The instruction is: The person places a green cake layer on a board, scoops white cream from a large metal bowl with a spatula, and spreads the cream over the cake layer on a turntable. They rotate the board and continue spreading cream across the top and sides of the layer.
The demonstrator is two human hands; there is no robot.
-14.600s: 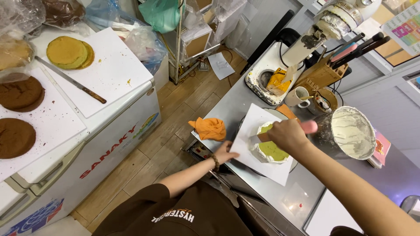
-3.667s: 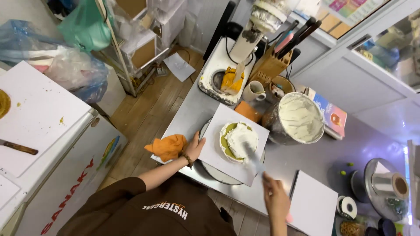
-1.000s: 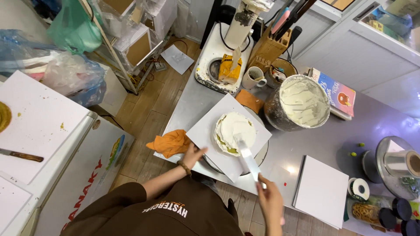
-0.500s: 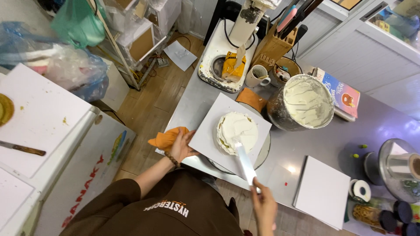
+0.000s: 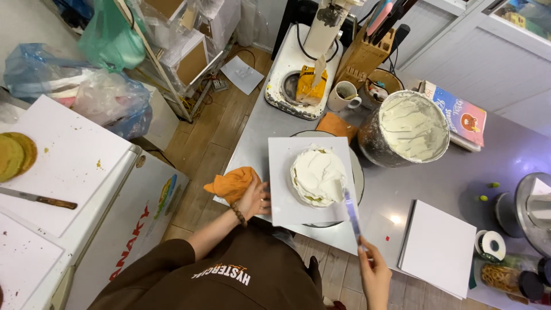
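Cake [image 5: 319, 175], round, thickly covered in white cream with a little green layer peeping out at the lower edge, sits in the middle of a square white board [image 5: 287, 195]; board rests on a round turntable [image 5: 358, 172] on the grey metal tabletop [image 5: 436, 183]. Right hand [image 5: 376, 270], near the tabletop's front edge, closed around the handle of a long spatula [image 5: 349, 204]. Left hand [image 5: 255, 198], fingers loosely spread, holds nothing, rests on the board's left edge, just beside a crumpled orange cloth [image 5: 232, 183].

Spatula's long axis runs from the right hand up and slightly left; blade tip points away from the body and touches the cake's lower right side, where cream smears the blade. Cake itself, being round, has no long axis; flat top faces up toward the camera.

Judged from this: smoothing goes best with the blade kept at a steady shallow angle against the cream, light even pressure, and the left hand turning the board slowly rather than the right hand chasing round the cake. Too much pressure likely scrapes through to the green layer.

Nearby: large metal bowl of cream [image 5: 404, 129] upper right, touching or nearly touching the turntable, cannot tell which; second blank white board [image 5: 439, 247] lower right; knife block [image 5: 364, 54] behind.
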